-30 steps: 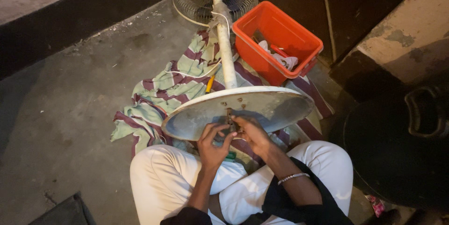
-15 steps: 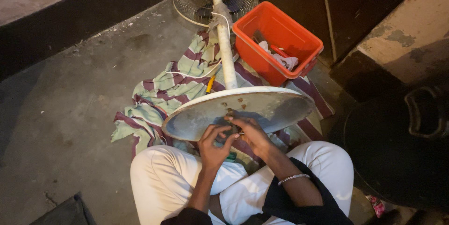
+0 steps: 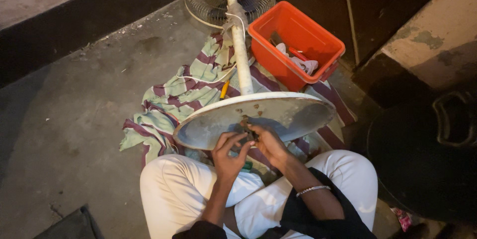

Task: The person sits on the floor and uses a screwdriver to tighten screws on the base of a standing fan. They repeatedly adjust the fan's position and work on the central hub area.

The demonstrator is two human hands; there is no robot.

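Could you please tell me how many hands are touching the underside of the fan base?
2: the left hand and right hand meet at the centre of the fan base.

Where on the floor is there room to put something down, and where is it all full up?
Bare concrete floor lies left of the striped cloth, up to the dark wall strip. It is crowded on the cloth: the fan's pole and base, and the orange bin sit there. Both hands, left and right, fill the middle of the base. A dark round thing blocks the right.
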